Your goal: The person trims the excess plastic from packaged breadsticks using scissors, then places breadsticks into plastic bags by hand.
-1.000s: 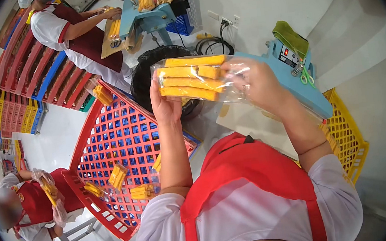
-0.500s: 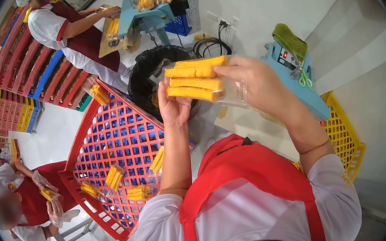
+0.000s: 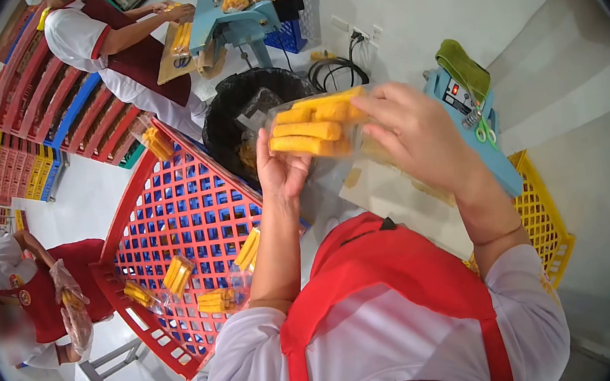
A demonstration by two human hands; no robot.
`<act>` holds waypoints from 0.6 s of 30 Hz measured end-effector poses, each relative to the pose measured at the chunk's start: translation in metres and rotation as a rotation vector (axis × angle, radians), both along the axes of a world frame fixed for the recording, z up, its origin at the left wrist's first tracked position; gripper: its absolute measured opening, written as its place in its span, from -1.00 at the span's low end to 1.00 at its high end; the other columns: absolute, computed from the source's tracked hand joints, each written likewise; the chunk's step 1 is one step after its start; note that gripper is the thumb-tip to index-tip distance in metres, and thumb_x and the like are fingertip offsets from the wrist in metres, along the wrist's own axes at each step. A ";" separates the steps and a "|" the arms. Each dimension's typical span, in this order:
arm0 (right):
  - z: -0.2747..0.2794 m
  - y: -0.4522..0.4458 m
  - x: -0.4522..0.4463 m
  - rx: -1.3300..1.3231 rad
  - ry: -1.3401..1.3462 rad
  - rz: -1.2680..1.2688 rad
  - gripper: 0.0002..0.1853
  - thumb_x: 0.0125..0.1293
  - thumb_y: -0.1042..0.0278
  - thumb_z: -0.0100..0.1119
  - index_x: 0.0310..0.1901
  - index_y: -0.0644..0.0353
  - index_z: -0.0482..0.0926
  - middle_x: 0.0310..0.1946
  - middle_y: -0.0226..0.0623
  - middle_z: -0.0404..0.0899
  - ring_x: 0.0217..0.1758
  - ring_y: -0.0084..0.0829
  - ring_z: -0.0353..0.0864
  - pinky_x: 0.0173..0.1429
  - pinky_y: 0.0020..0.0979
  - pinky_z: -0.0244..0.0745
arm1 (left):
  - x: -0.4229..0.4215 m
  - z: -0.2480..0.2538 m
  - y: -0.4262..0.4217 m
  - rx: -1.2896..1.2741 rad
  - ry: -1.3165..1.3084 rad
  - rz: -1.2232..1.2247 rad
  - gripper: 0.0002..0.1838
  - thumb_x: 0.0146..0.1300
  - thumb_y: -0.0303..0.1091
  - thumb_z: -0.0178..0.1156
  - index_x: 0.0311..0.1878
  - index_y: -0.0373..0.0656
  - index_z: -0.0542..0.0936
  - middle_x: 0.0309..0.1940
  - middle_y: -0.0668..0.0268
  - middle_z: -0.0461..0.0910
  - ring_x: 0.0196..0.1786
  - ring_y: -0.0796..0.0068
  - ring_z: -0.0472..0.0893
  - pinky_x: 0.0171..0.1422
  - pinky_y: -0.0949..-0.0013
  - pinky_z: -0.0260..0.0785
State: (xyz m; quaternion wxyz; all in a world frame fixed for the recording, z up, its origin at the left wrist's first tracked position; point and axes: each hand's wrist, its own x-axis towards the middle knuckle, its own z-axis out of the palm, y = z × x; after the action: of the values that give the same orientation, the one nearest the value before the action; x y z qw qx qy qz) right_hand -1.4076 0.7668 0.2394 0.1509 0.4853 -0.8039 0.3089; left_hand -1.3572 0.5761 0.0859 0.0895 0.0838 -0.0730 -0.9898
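Clear plastic bag (image 3: pixel 317 123) of yellow sticks (image 3: pixel 304 132): held by left hand (image 3: pixel 284 169) | right hand (image 3: pixel 414 125): grip unclear | drop judged possible if tilted

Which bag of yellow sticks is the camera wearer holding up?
The clear bag between the wearer's left hand and right hand, near the picture's centre; the bags in the red crate lie with no hand on them.

Red bib apron (image 3: pixel 396 259) over a white short-sleeved shirt (image 3: pixel 382 340)
Two red straps (image 3: pixel 299 379) run from the apron; a small black piece (image 3: pixel 389 222) sits at its far edge; beside the apron, the right sleeve (image 3: pixel 521 301) bears a yellow marking (image 3: pixel 544 273).
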 end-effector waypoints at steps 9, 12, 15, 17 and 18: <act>0.015 0.004 -0.001 0.101 0.088 -0.007 -0.83 -0.02 0.51 0.07 -0.32 0.17 0.52 -0.54 -0.32 0.40 -0.40 -0.26 0.44 -0.32 -0.28 0.34 | -0.005 -0.015 0.014 0.120 -0.073 -0.108 -0.49 0.22 -0.02 -0.07 0.04 -0.27 0.35 0.02 0.14 0.41 0.09 0.23 0.40 0.18 0.21 0.26; 0.025 0.002 -0.004 0.069 0.092 -0.012 -0.84 -0.01 0.52 0.09 -0.33 0.19 0.52 -0.49 -0.29 0.44 -0.40 -0.26 0.46 -0.34 -0.32 0.35 | -0.008 -0.017 0.019 0.067 -0.109 -0.144 -0.52 0.21 -0.01 -0.05 0.02 -0.23 0.37 0.01 0.19 0.43 0.07 0.27 0.43 0.12 0.26 0.32; 0.030 0.004 0.001 0.043 0.063 -0.022 -0.84 0.00 0.53 0.11 -0.32 0.22 0.53 -0.45 -0.27 0.48 -0.40 -0.25 0.47 -0.35 -0.36 0.36 | -0.012 -0.021 0.017 0.100 -0.090 -0.114 -0.49 0.22 0.00 -0.10 0.07 -0.21 0.35 0.03 0.18 0.41 0.08 0.26 0.42 0.14 0.22 0.29; 0.033 0.003 0.000 0.051 0.019 0.001 -0.84 0.00 0.54 0.11 -0.31 0.23 0.53 -0.45 -0.27 0.48 -0.41 -0.25 0.47 -0.35 -0.36 0.37 | -0.014 -0.009 0.022 0.060 -0.050 -0.118 -0.48 0.23 0.01 -0.13 0.08 -0.22 0.34 0.04 0.17 0.40 0.09 0.25 0.40 0.17 0.21 0.26; 0.034 0.002 -0.001 0.049 0.036 -0.017 -0.84 0.00 0.54 0.11 -0.31 0.23 0.53 -0.44 -0.27 0.49 -0.41 -0.25 0.47 -0.35 -0.36 0.37 | -0.011 -0.002 0.026 0.026 -0.021 -0.118 -0.47 0.23 0.01 -0.15 0.10 -0.22 0.32 0.04 0.16 0.40 0.10 0.24 0.39 0.19 0.19 0.24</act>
State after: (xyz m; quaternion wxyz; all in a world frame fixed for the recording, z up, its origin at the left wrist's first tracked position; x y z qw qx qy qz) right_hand -1.4086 0.7690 0.2736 0.1561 0.4874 -0.8126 0.2790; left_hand -1.3683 0.6023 0.0838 0.0292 0.0907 -0.0658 -0.9933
